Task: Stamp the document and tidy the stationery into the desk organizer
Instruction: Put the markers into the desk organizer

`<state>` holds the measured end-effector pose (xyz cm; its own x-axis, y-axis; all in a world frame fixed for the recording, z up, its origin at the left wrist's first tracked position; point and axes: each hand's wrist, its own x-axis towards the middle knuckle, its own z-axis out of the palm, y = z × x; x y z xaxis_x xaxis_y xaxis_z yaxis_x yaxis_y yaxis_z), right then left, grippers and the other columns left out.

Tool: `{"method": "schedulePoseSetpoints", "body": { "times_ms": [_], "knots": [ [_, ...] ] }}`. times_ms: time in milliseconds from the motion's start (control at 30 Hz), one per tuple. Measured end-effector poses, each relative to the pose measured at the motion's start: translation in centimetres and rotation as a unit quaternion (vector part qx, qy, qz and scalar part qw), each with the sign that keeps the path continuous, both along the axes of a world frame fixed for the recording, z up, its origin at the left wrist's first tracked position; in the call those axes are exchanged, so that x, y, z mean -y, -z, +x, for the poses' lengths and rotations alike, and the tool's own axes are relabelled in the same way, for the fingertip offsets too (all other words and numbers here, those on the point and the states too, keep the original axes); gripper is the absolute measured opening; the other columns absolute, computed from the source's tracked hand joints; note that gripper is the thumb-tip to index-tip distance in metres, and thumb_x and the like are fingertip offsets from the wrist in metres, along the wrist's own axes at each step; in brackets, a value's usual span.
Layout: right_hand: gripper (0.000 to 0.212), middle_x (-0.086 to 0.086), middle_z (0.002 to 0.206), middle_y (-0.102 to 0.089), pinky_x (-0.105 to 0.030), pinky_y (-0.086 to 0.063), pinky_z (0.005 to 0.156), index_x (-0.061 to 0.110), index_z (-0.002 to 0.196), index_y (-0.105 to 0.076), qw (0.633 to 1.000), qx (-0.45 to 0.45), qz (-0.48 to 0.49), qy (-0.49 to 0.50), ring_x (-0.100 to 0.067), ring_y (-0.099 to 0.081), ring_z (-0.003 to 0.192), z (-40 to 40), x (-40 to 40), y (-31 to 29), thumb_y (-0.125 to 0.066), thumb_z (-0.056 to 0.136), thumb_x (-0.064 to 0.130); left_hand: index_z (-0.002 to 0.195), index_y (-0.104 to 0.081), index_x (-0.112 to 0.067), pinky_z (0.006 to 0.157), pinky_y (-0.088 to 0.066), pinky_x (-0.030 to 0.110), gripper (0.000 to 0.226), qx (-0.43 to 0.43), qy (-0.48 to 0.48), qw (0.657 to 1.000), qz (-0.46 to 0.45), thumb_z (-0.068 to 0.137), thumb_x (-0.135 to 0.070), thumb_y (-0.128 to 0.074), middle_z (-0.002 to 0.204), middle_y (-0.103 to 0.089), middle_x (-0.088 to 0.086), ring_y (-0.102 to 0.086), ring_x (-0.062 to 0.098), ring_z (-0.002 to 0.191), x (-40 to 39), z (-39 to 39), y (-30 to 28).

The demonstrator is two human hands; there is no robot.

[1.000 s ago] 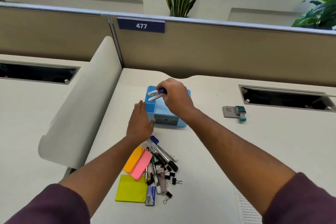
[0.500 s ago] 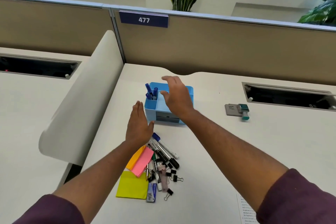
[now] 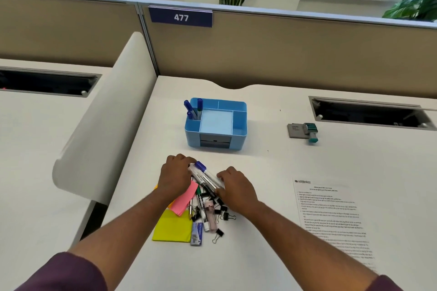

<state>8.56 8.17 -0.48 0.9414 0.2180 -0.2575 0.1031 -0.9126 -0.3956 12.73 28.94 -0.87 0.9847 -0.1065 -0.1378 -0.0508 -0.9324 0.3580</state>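
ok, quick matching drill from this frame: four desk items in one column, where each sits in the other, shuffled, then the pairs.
1. blue-capped markers
2. grey stamp pad with teal stamp
3. printed white document
4. yellow sticky-note pad

A. near right of the desk
B. bottom left of the stationery pile
C. left compartment of the blue plastic organizer
D. right of the organizer

Pairs: 1-C, 2-D, 3-A, 4-B

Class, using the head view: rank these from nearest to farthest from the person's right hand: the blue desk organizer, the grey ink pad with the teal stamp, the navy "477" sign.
1. Blue plastic desk organizer: just beyond the right hand, slightly to its left.
2. Grey ink pad with the teal stamp: farther off to the right.
3. Navy "477" sign: farthest, up on the partition.
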Motion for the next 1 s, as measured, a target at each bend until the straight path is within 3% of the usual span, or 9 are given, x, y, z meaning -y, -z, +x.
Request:
{"method": "schedulePoseSetpoints", "body": {
  "times_ms": [133,400,533,600,667,733,833,900,1000],
  "knots": [
    [0.035,-0.002,0.122,-0.053,-0.037,-0.052,0.082,0.018,0.125,-0.058,0.999,0.03,-0.042,0.0,-0.024,-0.052,0.109,-0.7,0.1,0.4,-0.066,0.092,0.029,0.121,-0.066,-0.029,0.085,-0.047,0.039,0.036,0.013,0.019,0.999,0.03,0.087,-0.017,-0.063,0.116,-0.063,0.001,-0.049,0.028,0.111,0.2,0.1,0.1],
    [0.034,-0.015,0.125,-0.049,-0.036,-0.044,0.084,0.005,0.127,-0.046,0.997,-0.023,-0.073,0.01,-0.032,-0.052,0.112,-0.3,1.2,0.1,-0.056,0.095,0.012,0.101,-0.069,-0.026,0.073,-0.047,0.036,0.024,0.053,0.103,0.988,0.099,0.08,-0.015,-0.073,0.103,-0.065,-0.002,-0.054,0.026,0.101,0.3,0.6,0.0],
    [0.03,-0.018,0.122,-0.052,-0.038,-0.044,0.084,0.002,0.125,-0.047,0.992,-0.078,0.027,0.099,-0.034,-0.056,0.108,0.3,2.1,-0.2,-0.05,0.103,0.022,0.087,-0.066,-0.026,0.06,-0.041,0.033,0.019,0.11,0.112,0.983,0.097,0.076,-0.018,-0.078,0.083,-0.067,-0.005,-0.057,0.024,0.084,-0.2,0.5,-0.2],
    [0.025,-0.013,0.11,-0.056,-0.036,-0.045,0.078,0.006,0.12,-0.048,0.961,-0.111,0.154,0.199,-0.028,-0.058,0.095,0.2,2.9,-0.5,-0.046,0.105,0.027,0.087,-0.066,-0.024,0.059,-0.039,0.032,0.013,0.131,0.087,0.985,0.077,0.081,-0.019,-0.076,0.075,-0.067,-0.003,-0.057,0.025,0.078,-0.4,0.2,-0.5],
    [0.019,-0.008,0.099,-0.058,-0.035,-0.045,0.075,0.01,0.114,-0.048,0.906,-0.14,0.289,0.275,-0.02,-0.054,0.083,-0.4,3.5,-1.0,-0.043,0.107,0.027,0.092,-0.064,-0.024,0.059,-0.042,0.034,0.005,0.13,0.037,0.99,0.034,0.089,-0.023,-0.069,0.075,-0.067,-0.003,-0.057,0.024,0.077,-0.1,-0.5,-0.6],
    [0.016,-0.004,0.101,-0.067,-0.035,-0.05,0.077,0.012,0.114,-0.051,0.843,-0.147,0.402,0.326,-0.019,-0.06,0.086,-1.2,3.7,-1.8,-0.043,0.108,0.025,0.097,-0.061,-0.025,0.064,-0.046,0.036,0.003,0.067,-0.021,0.995,-0.069,0.096,-0.023,-0.06,0.081,-0.07,-0.009,-0.059,0.018,0.079,1.1,-1.8,-0.7],
    [0.017,-0.007,0.111,-0.074,-0.038,-0.06,0.082,0.011,0.119,-0.053,0.75,-0.156,0.532,0.361,-0.024,-0.071,0.099,-1.7,3.1,-3.0,-0.042,0.109,0.02,0.098,-0.059,-0.026,0.06,-0.049,0.027,0.005,-0.047,-0.041,0.972,-0.225,0.098,-0.022,-0.057,0.084,-0.074,-0.015,-0.065,0.002,0.073,4.5,-3.9,-1.7],
    [0.02,-0.008,0.114,-0.074,-0.036,-0.062,0.075,0.012,0.121,-0.056,0.723,-0.157,0.566,0.364,-0.026,-0.071,0.099,-1.9,2.8,-3.7,-0.043,0.109,0.021,0.099,-0.059,-0.024,0.057,-0.051,0.025,0.001,-0.077,-0.009,0.961,-0.266,0.098,-0.024,-0.059,0.084,-0.075,-0.012,-0.067,0.001,0.068,6.9,-5.2,-2.4],
    [0.022,0.001,0.113,-0.076,-0.04,-0.06,0.078,0.016,0.123,-0.055,0.743,-0.137,0.562,0.337,-0.024,-0.07,0.09,-2.5,2.9,-4.3,-0.042,0.11,0.026,0.101,-0.06,-0.022,0.06,-0.057,0.028,0.006,-0.087,0.017,0.951,-0.297,0.098,-0.028,-0.059,0.084,-0.074,-0.008,-0.068,0.006,0.065,9.2,-6.5,-3.1]
  ]
}}
